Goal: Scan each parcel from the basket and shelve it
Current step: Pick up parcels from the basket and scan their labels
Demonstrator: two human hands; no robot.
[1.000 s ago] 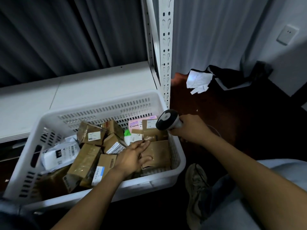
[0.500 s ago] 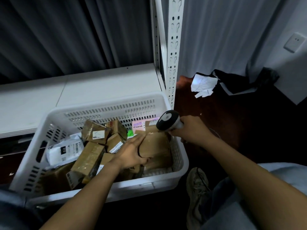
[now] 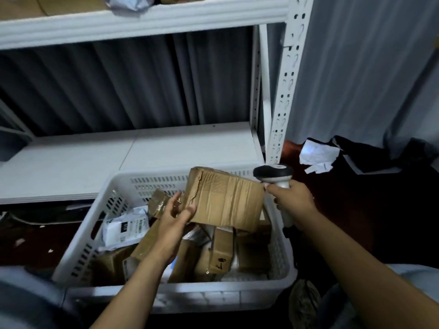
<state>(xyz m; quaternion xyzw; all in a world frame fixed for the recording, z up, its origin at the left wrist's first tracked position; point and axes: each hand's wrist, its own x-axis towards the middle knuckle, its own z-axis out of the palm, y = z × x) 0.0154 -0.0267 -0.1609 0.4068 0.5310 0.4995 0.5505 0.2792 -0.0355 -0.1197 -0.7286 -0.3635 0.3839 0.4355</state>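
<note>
A white perforated basket (image 3: 114, 211) sits on the floor, holding several taped cardboard parcels and a white poly mailer (image 3: 126, 227). My left hand (image 3: 174, 216) grips the left end of a brown cardboard box (image 3: 225, 200), which hangs tilted above the basket's right half. My right hand (image 3: 292, 203) holds a handheld barcode scanner (image 3: 273, 173) by its handle, its black and grey head just right of the box's top corner. No label shows on the box's visible faces.
A white metal rack stands behind the basket, with a bare low shelf (image 3: 133, 160) and an upper shelf (image 3: 142, 22) carrying parcels. Its perforated post (image 3: 287, 91) rises right of the basket. Crumpled paper (image 3: 318, 155) and dark cloth (image 3: 370, 155) lie on the floor.
My left hand has lifted the brown box out of the basket, up beside the scanner. The view has tilted upward, bringing the upper shelf into sight.
</note>
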